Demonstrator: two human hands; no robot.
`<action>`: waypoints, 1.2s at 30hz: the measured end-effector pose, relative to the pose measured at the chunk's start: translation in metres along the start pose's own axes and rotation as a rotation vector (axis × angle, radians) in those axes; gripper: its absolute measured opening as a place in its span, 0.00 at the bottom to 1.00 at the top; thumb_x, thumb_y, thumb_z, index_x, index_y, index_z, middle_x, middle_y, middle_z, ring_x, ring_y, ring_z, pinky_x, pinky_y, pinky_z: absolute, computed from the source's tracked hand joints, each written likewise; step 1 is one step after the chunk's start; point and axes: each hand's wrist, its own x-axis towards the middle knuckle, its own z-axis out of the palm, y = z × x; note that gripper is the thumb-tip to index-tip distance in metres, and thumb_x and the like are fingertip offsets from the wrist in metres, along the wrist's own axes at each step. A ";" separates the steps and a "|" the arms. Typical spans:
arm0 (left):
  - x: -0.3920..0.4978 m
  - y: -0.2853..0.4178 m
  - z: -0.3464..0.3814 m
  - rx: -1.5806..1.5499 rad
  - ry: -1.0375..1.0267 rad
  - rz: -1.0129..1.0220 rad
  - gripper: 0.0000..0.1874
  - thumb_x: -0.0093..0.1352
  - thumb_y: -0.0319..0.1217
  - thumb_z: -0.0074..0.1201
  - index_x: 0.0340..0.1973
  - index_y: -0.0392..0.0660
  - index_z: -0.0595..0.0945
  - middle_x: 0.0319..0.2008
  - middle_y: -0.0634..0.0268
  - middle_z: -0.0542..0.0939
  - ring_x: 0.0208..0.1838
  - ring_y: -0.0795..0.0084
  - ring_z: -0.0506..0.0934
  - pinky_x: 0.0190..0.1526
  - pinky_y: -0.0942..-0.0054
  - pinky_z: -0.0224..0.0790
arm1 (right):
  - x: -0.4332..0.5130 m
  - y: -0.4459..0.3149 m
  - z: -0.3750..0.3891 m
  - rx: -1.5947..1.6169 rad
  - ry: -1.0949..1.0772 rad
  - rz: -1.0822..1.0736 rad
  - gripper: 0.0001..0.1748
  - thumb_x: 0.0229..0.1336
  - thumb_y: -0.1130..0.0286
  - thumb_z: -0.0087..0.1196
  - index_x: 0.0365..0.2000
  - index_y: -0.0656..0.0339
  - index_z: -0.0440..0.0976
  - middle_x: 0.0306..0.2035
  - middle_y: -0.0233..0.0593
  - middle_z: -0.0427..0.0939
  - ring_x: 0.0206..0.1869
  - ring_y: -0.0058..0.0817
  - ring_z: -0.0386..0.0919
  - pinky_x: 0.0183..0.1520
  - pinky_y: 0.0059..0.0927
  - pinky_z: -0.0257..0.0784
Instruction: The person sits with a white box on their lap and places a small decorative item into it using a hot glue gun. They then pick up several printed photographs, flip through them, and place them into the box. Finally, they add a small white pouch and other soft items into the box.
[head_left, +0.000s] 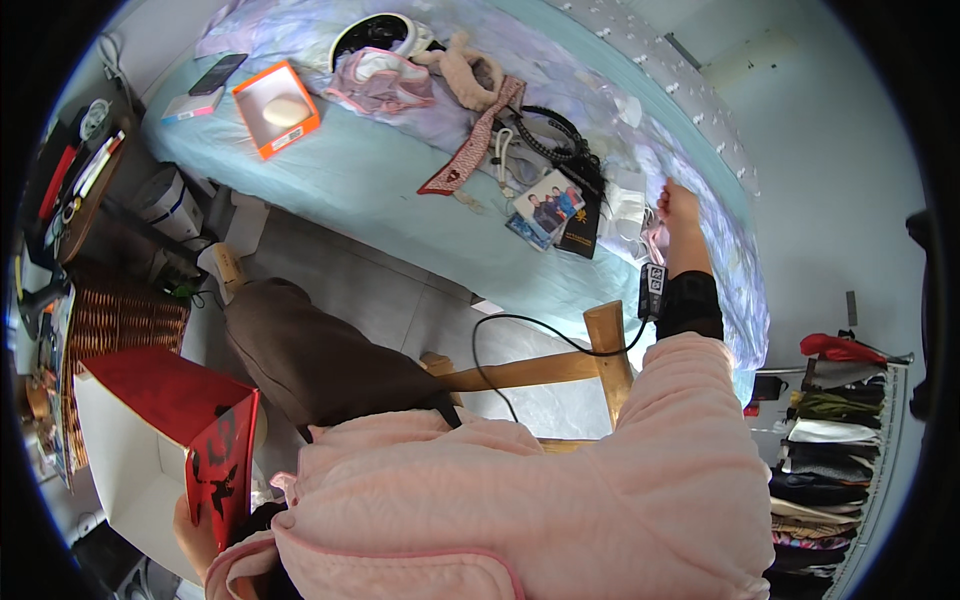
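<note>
My left hand (196, 536), low on the left, grips a red box (217, 469) with black printing and a white interior. The box stands open and tilted beside my body. My right hand (679, 204) reaches out over the bed (390, 176) with its fingers curled; nothing shows in it. Just left of that hand lies a white face mask (624, 204), with a pink item (657, 244) below it. A photograph (549, 202) overlaps a black booklet or folder (579, 231) with gold print. A black wrist device (652, 291) trails a cable from my right forearm.
An orange box (262, 145) holding a pale oval object, a phone (217, 75), headbands (551, 133) and a patterned strip of cloth (480, 139) lie on the bed. A wooden stool or chair frame (607, 360) stands before me, a wicker basket (127, 319) left, hanging clothes (829, 457) right.
</note>
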 end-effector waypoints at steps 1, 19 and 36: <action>0.004 0.001 -0.001 0.002 0.006 -0.005 0.13 0.63 0.22 0.53 0.44 0.36 0.76 0.33 0.63 0.79 0.36 0.74 0.75 0.42 0.76 0.67 | -0.002 0.011 0.000 -0.106 -0.070 -0.061 0.07 0.53 0.67 0.55 0.26 0.59 0.74 0.17 0.30 0.68 0.16 0.20 0.66 0.16 0.21 0.59; 0.056 0.073 0.007 0.027 0.195 0.083 0.13 0.67 0.30 0.52 0.46 0.39 0.76 0.33 0.66 0.78 0.36 0.76 0.73 0.41 0.74 0.65 | -0.037 0.139 0.126 -0.613 -0.172 0.018 0.22 0.38 0.61 0.71 0.25 0.67 0.74 0.27 0.40 0.76 0.26 0.29 0.74 0.29 0.32 0.69; 0.054 0.048 -0.011 0.039 0.407 0.144 0.14 0.70 0.31 0.49 0.48 0.39 0.76 0.39 0.61 0.79 0.43 0.72 0.76 0.47 0.74 0.67 | 0.013 0.041 0.048 -1.040 0.052 -0.487 0.27 0.22 0.61 0.71 0.26 0.66 0.74 0.28 0.50 0.80 0.31 0.37 0.80 0.36 0.36 0.74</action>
